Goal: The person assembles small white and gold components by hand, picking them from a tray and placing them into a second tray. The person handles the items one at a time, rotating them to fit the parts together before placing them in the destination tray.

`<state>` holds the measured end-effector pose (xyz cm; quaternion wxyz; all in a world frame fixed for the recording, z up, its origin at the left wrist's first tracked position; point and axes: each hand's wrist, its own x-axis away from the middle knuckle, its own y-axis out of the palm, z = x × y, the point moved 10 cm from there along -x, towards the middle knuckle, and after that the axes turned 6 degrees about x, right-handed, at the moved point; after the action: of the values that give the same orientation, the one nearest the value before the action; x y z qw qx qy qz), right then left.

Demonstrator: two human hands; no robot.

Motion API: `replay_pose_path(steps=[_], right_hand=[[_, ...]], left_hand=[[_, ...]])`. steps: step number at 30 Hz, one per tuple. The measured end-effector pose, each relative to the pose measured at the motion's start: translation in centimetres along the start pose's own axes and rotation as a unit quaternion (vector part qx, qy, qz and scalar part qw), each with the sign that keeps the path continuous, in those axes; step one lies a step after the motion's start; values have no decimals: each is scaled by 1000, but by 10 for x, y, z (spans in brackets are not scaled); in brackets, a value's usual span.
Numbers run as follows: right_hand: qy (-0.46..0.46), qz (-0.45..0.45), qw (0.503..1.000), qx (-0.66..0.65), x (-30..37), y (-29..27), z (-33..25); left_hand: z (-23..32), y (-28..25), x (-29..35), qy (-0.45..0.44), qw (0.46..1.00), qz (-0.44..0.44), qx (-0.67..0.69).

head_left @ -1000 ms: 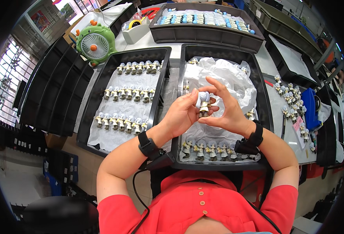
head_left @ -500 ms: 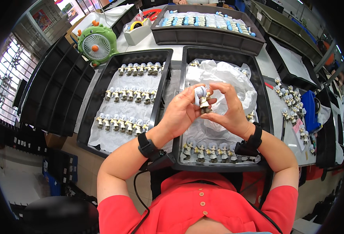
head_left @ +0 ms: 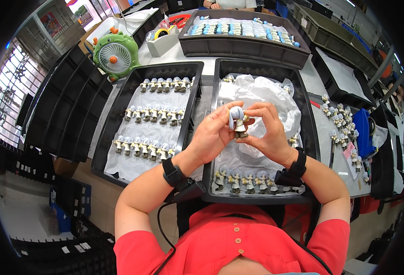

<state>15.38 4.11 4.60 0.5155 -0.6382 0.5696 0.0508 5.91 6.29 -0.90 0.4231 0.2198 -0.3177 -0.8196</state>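
Between my two hands is a small figurine (head_left: 240, 124) with pale blue-grey hair, a white outfit and dark boots, held upright. My left hand (head_left: 214, 133) grips it from the hair side, and the fingers of my right hand (head_left: 270, 130) pinch it at the other side. Both hands are above the right black tray (head_left: 310, 137), where crumpled white paper (head_left: 280, 110) covers much of the inside. A row of like figurines (head_left: 250, 181) lies along that tray's near edge. The left black tray (head_left: 102, 156) has three rows of figurines (head_left: 143, 147) on white paper.
Behind the trays stands a large grey bin (head_left: 238, 50) of blue-haired figurines; a person's hand (head_left: 215, 6) shows beyond it. A green fan (head_left: 116, 54) and a tape dispenser (head_left: 162, 42) sit at the back left. Loose figurines (head_left: 341, 120) and a blue container (head_left: 363, 130) are at right.
The figurine has been turned slightly and sits a little lower, with both hands still on it. My view has shifted slightly.
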Motion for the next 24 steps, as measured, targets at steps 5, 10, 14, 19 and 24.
replay_pose_path(steps=[5, 10, 14, 19, 24], right_hand=[[-9, 6, 1000, 1, 1, 1, 3], [-13, 2, 1000, -6, 0, 2, 1], [-6, 10, 1000, -25, -1, 1, 1], [-3, -5, 999, -34, -2, 0, 5], [5, -25, 999, -35, 0, 7, 10]], left_hand=[[2, 0, -1, 6, 1000, -5, -15], [2, -2, 0, 0, 1000, 7, -22], [2, -2, -1, -1, 1000, 10, -14], [1, 0, -1, -15, 1000, 8, -9], [5, -3, 2, -7, 997, 22, -67]])
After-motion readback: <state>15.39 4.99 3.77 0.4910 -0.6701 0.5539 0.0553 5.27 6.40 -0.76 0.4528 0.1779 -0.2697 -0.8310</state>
